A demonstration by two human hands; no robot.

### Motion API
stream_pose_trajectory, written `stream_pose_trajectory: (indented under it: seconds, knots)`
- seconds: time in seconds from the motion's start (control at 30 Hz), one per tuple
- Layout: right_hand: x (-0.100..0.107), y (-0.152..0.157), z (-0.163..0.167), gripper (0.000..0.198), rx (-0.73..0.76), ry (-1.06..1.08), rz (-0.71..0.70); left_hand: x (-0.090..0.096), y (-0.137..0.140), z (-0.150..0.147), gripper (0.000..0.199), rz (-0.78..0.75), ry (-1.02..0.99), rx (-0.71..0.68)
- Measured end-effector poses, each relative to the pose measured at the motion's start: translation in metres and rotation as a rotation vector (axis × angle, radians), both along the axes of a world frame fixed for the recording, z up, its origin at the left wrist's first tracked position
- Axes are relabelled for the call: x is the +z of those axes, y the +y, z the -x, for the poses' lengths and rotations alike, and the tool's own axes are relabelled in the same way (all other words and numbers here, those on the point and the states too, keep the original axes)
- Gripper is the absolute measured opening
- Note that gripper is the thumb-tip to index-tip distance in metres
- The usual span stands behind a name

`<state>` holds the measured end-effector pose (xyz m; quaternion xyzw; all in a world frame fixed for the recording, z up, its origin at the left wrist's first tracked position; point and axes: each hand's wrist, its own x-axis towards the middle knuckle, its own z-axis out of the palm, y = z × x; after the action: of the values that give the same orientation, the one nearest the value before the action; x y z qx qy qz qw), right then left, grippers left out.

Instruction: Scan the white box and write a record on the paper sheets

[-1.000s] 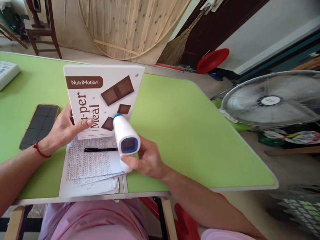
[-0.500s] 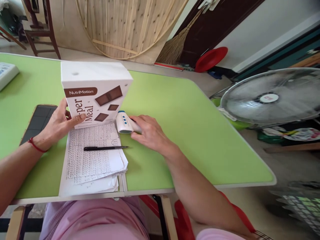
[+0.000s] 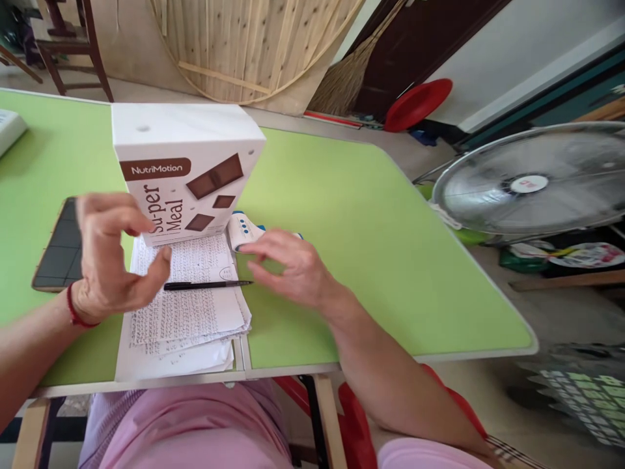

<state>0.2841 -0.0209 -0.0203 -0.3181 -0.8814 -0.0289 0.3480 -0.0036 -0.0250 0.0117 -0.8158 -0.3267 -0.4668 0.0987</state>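
Observation:
A white box (image 3: 188, 153) printed "NutriMotion" and "Su-per Meal" stands upright at the top of a stack of handwritten sheets (image 3: 190, 319). In front of the box my left hand (image 3: 120, 254) is raised, fingers curled and apart from the thumb, holding nothing. Across the sheets lies a black pen (image 3: 208, 285). Close to the box's lower right corner lies a white and blue infrared thermometer (image 3: 243, 229), its handle partly hidden. My right hand (image 3: 293, 270) is just in front of that handle, thumb and fingers apart and nothing between them.
A dark phone (image 3: 61, 251) lies left of the papers on the green table (image 3: 390, 280). At the table's far left edge is a white object (image 3: 10, 130), cut off by the frame. A large fan (image 3: 527, 182) stands beyond the right side, with a red basin (image 3: 417, 104) behind.
My left hand has let go of the box and lifted toward me. My right hand has released the thermometer, which now lies on the table, and drawn back slightly.

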Motion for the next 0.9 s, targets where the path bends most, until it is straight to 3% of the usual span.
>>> stream_pose_trajectory:
  seconds: [0.03, 0.1, 0.2, 0.27, 0.37, 0.47, 0.6, 0.7, 0.9]
  knots:
    - [0.000, -0.004, 0.005, 0.015, 0.075, -0.027, 0.032, 0.000, -0.003, -0.003, 0.025, -0.096, -0.004, -0.112]
    - [-0.001, -0.011, 0.013, 0.019, 0.124, -0.129, 0.069, 0.000, -0.008, -0.010, 0.028, -0.124, 0.111, -0.221]
    - [-0.001, -0.013, 0.017, 0.027, 0.092, -0.234, 0.097, 0.001, -0.010, -0.014, 0.027, -0.092, 0.151, -0.211]
    - [-0.001, -0.011, 0.015, 0.026, 0.052, -0.190, 0.145, 0.002, -0.011, -0.013, 0.025, -0.062, 0.119, -0.152]
    - [0.001, -0.006, 0.009, 0.018, -0.033, 0.066, 0.322, 0.003, -0.011, -0.011, 0.020, -0.050, 0.110, -0.122]
    - [0.001, -0.003, 0.009, 0.015, -0.105, 0.479, 0.505, 0.001, -0.009, -0.013, 0.016, -0.036, 0.208, -0.217]
    - [0.000, -0.007, 0.018, 0.011, -0.041, 0.794, 0.638, -0.011, -0.003, -0.018, 0.018, 0.125, 0.465, -0.285]
    - [-0.004, -0.009, 0.028, 0.006, -0.016, 0.797, 0.623, -0.020, -0.001, -0.021, 0.029, 0.169, 0.609, -0.282]
    - [-0.016, -0.006, 0.039, 0.008, -0.133, 0.691, 0.455, -0.023, -0.003, -0.024, 0.033, 0.108, 0.779, -0.185]
